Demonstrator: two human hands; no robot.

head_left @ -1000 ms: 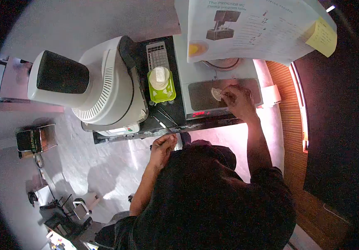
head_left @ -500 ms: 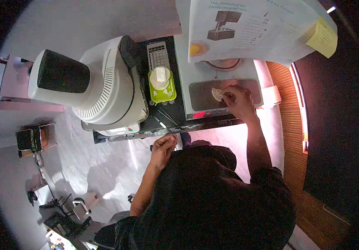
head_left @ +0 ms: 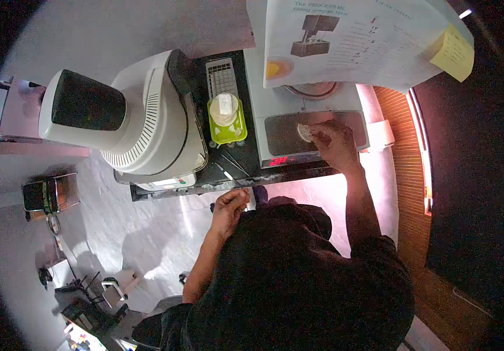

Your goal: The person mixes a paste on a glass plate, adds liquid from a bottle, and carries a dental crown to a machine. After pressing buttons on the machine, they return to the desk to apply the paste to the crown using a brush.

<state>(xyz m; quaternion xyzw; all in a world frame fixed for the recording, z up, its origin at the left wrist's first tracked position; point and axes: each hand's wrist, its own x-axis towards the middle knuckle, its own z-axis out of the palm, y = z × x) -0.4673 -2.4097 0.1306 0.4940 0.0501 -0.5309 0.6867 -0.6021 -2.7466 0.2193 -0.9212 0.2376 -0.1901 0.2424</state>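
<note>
My right hand pinches a small pale disc-like piece by its edge. It holds the piece above the dark grey panel on top of a white machine, which has a red lit display at its front. Below the bench edge, near my body, is my left hand with its fingers curled together; whatever may be in them is hidden. Two thin tools like tweezers lie on the black bench closest to that hand.
A green tray with a round white container stands mid-bench, before a white gridded rack. A large white furnace-like device is at left. A printed sheet with a yellow note hangs over the right machine.
The pale piece in my right hand has turned slightly, and the hand has shifted a little. My left hand stays nearly where it was.
</note>
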